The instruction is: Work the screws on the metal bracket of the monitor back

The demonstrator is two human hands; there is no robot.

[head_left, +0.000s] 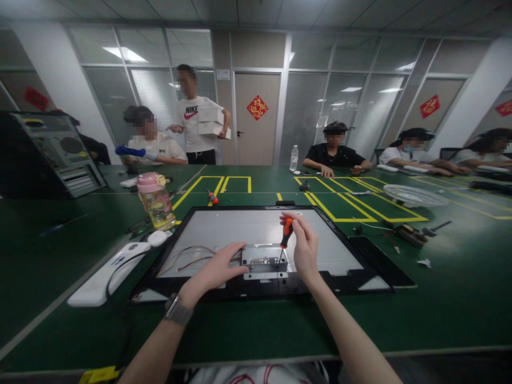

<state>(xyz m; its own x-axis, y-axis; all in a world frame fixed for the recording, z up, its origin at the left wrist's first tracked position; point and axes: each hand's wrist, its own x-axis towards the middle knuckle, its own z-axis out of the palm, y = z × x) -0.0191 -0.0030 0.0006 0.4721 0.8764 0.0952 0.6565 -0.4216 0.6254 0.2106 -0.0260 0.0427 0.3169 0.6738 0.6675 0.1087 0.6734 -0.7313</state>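
A flat panel (228, 224) with a black frame lies on the green table in front of me. On its near middle part sits a metal bracket (266, 266) with a small board in it. My right hand (306, 245) holds an orange and black screwdriver (287, 232) nearly upright, its shaft reaching down into the bracket's right side. My left hand (218, 266) rests at the bracket's left end, thumb and fingers apart around its edge. Thin wires (186, 257) run over the panel left of the bracket.
Left of the panel are a pink-lidded bottle (156, 200) and a white power strip (108, 274). A black computer case (44, 154) stands at far left. A black slab (380, 261) and tools (412, 233) lie at right. Several people are across the table (240, 330).
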